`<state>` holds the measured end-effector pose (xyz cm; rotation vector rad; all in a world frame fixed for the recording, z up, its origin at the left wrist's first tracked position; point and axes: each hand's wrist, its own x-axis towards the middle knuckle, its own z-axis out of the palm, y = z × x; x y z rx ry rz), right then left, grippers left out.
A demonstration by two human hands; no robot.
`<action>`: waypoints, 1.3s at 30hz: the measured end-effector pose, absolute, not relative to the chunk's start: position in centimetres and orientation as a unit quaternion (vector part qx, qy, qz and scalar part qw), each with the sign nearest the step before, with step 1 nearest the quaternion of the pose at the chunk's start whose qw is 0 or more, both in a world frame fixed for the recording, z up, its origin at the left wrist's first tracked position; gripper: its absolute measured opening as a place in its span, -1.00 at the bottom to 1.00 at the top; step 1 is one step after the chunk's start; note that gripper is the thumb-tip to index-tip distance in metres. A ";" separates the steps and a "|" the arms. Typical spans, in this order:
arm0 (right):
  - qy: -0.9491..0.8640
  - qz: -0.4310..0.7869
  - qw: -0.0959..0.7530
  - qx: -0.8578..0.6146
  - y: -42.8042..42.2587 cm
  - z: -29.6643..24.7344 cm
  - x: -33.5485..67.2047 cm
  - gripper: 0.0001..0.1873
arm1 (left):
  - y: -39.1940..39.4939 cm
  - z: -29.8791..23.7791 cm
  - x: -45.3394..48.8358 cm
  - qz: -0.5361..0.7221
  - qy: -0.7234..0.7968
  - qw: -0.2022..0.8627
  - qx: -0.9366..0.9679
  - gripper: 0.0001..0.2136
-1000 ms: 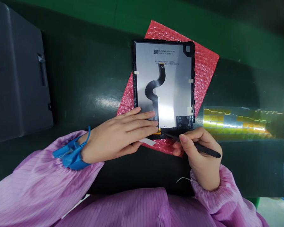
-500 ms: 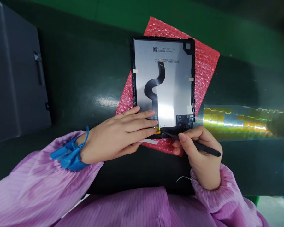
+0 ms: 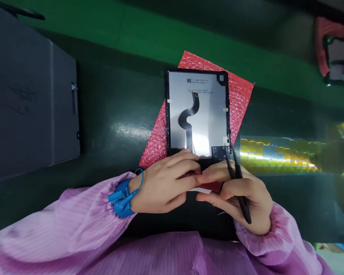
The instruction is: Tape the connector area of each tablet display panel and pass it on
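A tablet display panel [image 3: 174,133] lies back side up in a black frame, with a curved black flex cable [image 3: 185,120] running down it. My left hand [image 3: 169,183] rests over its lower edge, fingers slightly bent and apart, covering the cable's lower end. In my right hand [image 3: 246,194], black tweezers [image 3: 235,173] are tucked between the fingers, tips pointing up and away from the panel. The right index fingertip meets the left fingers at the panel's lower edge. A white strip [image 3: 202,190] shows below the fingertips; the yellow tape there is hidden.
Red bubble wrap [image 3: 242,89] lies beneath the panel on the dark green table [image 3: 111,103]. At right is a clear sheet of yellow tape pieces [image 3: 263,156]. A grey case [image 3: 46,107] stands left. Another panel on red wrap [image 3: 342,57] is at the far right.
The tweezers have swung from the panel's lower edge to upright in my right hand. My right fingers have moved left to meet my left hand, whose fingers have bent. The view has shifted.
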<state>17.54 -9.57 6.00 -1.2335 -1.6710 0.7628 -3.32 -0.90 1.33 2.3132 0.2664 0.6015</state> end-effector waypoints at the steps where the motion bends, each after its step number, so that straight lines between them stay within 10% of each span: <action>1: -0.677 0.321 0.453 -0.484 -9.0 6.3 17.3 -0.70 | -0.9 1.4 -3.3 0.239 0.099 0.363 0.895 -0.69; 8: -0.582 0.393 0.479 -0.526 -4.8 8.5 18.4 -0.59 | 0.5 1.6 -3.7 0.289 0.203 0.325 0.877 -0.60; 20: -0.656 0.401 0.257 -0.586 3.0 6.1 18.6 -0.58 | 3.1 1.0 -4.8 0.303 0.290 0.192 0.887 -0.74; 39: -0.640 0.345 0.323 -0.606 5.1 3.7 18.4 -0.59 | 2.9 0.3 -4.7 0.229 0.286 0.183 0.912 -0.66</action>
